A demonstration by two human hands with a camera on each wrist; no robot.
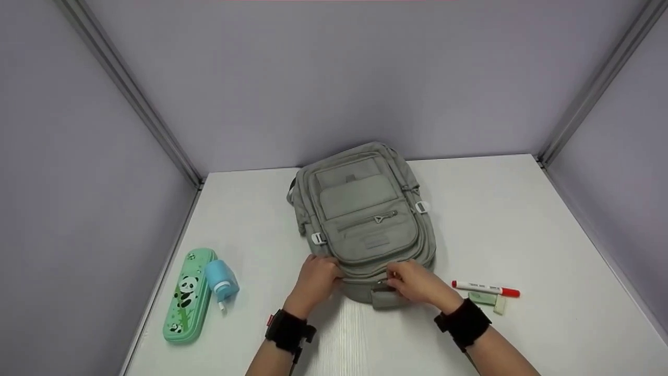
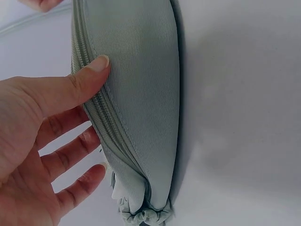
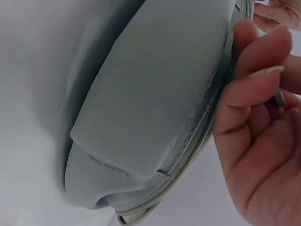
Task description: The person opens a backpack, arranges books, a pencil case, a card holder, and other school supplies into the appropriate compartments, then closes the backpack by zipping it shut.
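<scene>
A grey-green backpack (image 1: 365,219) lies flat on the white table (image 1: 522,219), its top end toward me. My left hand (image 1: 318,277) grips the near-left edge of that end. In the left wrist view the thumb (image 2: 89,75) presses on the fabric beside the zipper (image 2: 106,117), and the fingers lie on the other side of the edge. My right hand (image 1: 404,282) is at the near-right of the top end and pinches a small metal zipper pull (image 3: 280,99) between thumb (image 3: 263,52) and fingers. Both wrists wear black bands.
A green panda pencil case (image 1: 189,295) and a small blue bottle-like item (image 1: 221,281) lie at the near left. At the near right are a red-capped marker (image 1: 485,288), a green eraser (image 1: 482,298) and a small pale block (image 1: 499,305). Lilac walls enclose the table.
</scene>
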